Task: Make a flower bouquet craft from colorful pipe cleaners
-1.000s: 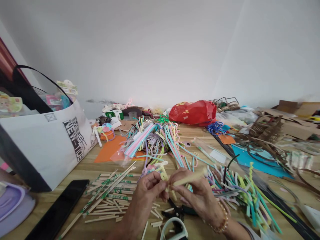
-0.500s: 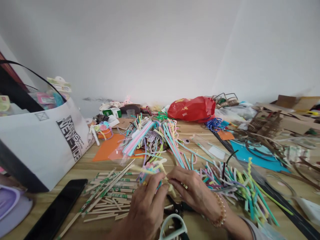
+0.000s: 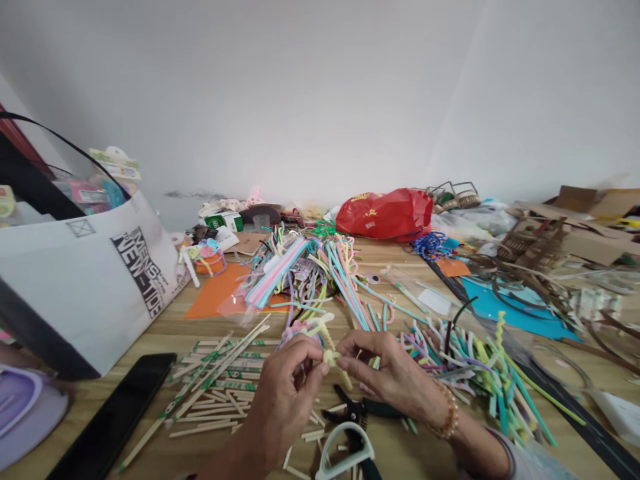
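Note:
A pale yellow pipe cleaner (image 3: 327,338), twisted into a thick strand with a knot-like wrap, stands between my two hands. My left hand (image 3: 285,390) pinches it at the wrap between thumb and index finger. From the other side, my right hand (image 3: 387,370) grips the same spot with its fingertips closed. Behind my left fingers shows part of a pink and purple fuzzy piece (image 3: 297,328); whether it joins the yellow one is hidden. Below the hands lie dark-bladed cutters (image 3: 353,412) with a pale green handle loop (image 3: 371,443).
Wooden sticks (image 3: 215,400), some in green-printed wrappers, lie left of my hands beside a black phone (image 3: 113,413). Loose pipe cleaners (image 3: 475,373) are heaped right, with bundles (image 3: 280,270) behind. A white bag (image 3: 75,287) stands left; a red bag (image 3: 385,215) lies at the back.
My left hand has shifted slightly left, and both hands now meet at the yellow wrap, which shows more clearly. The pink and purple piece is more hidden behind my left fingers.

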Available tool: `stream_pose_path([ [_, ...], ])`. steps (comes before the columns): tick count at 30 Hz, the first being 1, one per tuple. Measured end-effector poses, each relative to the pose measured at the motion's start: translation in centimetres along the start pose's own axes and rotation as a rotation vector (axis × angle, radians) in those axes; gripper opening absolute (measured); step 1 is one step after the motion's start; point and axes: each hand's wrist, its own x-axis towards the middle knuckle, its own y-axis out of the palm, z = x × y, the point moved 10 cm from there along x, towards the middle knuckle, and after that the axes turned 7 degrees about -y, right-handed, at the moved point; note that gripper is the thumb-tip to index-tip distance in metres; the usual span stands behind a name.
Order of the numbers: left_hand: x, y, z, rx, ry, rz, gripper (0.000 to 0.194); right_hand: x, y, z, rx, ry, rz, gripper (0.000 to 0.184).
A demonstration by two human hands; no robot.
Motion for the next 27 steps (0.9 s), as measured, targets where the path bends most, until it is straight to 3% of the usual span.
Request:
stream_pose_path([
  [5,0.4,2.0,3.2,-0.310,-0.235,0.176,0.014,0.0,0.1,0.2,0.015,-0.020,0.027,0.015],
  [10,0.1,3.9,5.0,-0.527,-0.425,0.337,0.023,0.0,0.2,0.1,0.045,-0.022,0.071,0.012],
  [14,-0.1,4.5,4.9,-0.581,-0.439,0.392,0.024,0.0,0.3,0.2,0.052,-0.033,0.093,0.013],
  [27,-0.4,5.0,5.0,-0.728,-0.504,0.414,0.015,0.0,-0.2,0.9,0.075,-0.053,0.006,0.018],
])
